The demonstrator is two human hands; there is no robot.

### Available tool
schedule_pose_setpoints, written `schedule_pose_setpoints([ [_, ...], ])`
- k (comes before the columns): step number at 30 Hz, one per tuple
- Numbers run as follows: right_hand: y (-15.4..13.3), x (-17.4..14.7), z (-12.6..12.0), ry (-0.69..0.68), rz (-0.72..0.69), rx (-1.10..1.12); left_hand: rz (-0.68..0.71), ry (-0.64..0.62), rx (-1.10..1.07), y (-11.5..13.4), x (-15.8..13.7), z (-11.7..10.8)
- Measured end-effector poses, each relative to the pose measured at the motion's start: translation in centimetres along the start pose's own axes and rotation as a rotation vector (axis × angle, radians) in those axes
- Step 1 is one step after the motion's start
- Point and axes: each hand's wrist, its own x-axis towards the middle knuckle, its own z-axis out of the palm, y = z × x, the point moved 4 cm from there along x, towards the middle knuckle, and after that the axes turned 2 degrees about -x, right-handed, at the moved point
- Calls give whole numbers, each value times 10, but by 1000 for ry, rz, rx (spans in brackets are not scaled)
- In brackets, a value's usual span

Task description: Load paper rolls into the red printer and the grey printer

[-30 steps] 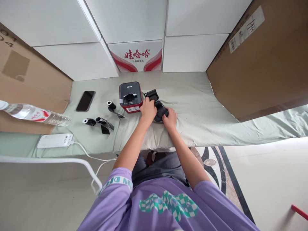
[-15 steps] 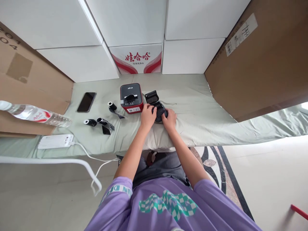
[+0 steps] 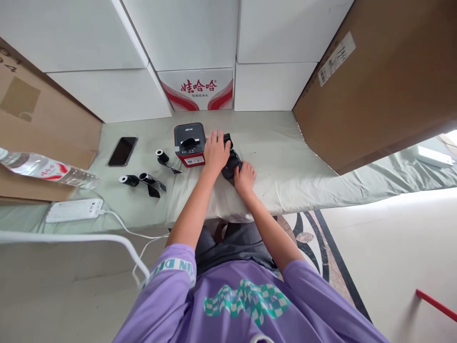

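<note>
The black device (image 3: 231, 166) lies on the cloth-covered surface (image 3: 271, 157), just to the right of the red-and-black printer (image 3: 190, 151), with its lid (image 3: 227, 139) at the far end. How far the lid stands open cannot be told, since the left hand (image 3: 216, 151) covers part of it. That hand's fingers are stretched out, spread slightly apart, between the printer and the lid; its thumb side meets the lid. The right hand (image 3: 245, 176) is bent against the device's right side, on the side away from the printer; whether it pinches the body or only braces it cannot be told.

The step in hand seems to be working the lid while the body is steadied. The next move likely calls for the right hand to hold the body firm and the left to guide the lid without knocking the printer.

Compared with half a second ago, the left hand is farther forward, up from the device's compartment to the lid, and hides more of it; the right hand stays at the device's side.

Left of the printer lie a black roll (image 3: 162, 156) close by, two more rolls (image 3: 152, 181) nearer the person, and a phone (image 3: 123, 151) farther off. Behind the printer stands a printed carton (image 3: 198, 90).
</note>
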Motion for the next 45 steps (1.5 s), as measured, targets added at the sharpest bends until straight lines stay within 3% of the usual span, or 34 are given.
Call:
schedule_pose_setpoints([
  [5, 1, -1, 3, 56, -6, 38, -5, -131, 18, 3, 9, 6],
  [11, 2, 0, 9, 120, -20, 53, 55, -127, 27, 19, -32, -6],
  [18, 2, 0, 9, 129, 5, 49, 43, -205, 31, 18, -65, 1],
  [23, -1, -2, 8, 147, 19, 79, -52, -207, -146, 7, -56, 6],
  [29, 8, -8, 4, 120, 44, 152, -485, -43, -705, -32, -43, 33],
  [37, 31, 42, -11, 19, -67, 479, -528, -83, -997, -53, -44, 55],
  [40, 26, 62, -5, -33, -121, 589, -555, -92, -1143, -61, -44, 60],
  [45, 25, 71, 10, -71, -176, 734, -526, -114, -1182, -69, -43, 63],
])
